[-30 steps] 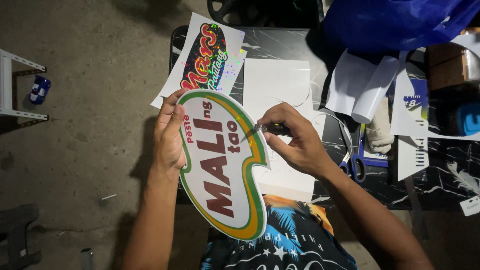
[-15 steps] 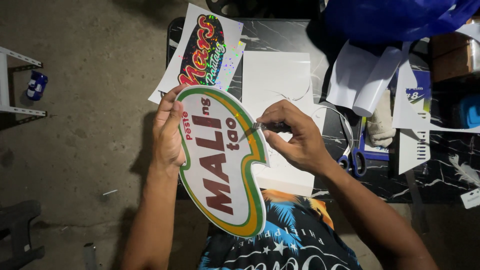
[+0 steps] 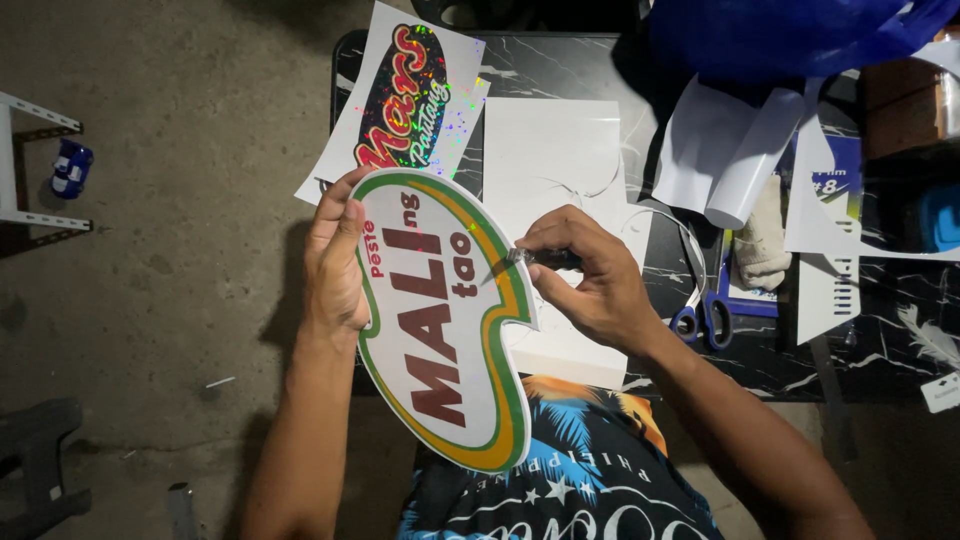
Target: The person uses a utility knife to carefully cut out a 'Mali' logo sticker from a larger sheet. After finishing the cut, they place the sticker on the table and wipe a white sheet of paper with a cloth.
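Up close, a stiff, glossy bean-shaped cutout [image 3: 440, 320] with a white face, dark red lettering and a green-and-orange border is held tilted above the person's lap, off the near edge of the black marbled surface [image 3: 600, 75]. The left hand [image 3: 335, 265] grips its left rim, fingers curled round the edge. The right hand [image 3: 590, 280] is closed on a slim craft knife [image 3: 535, 258], whose tip meets the cutout's right border near the notch. Behind lie a holographic sticker sheet [image 3: 410, 100], a plain white sheet [image 3: 560, 150], a paper roll [image 3: 745, 170] and blue-handled scissors [image 3: 705, 315]. Bare concrete floor [image 3: 180, 300] opens to the left.
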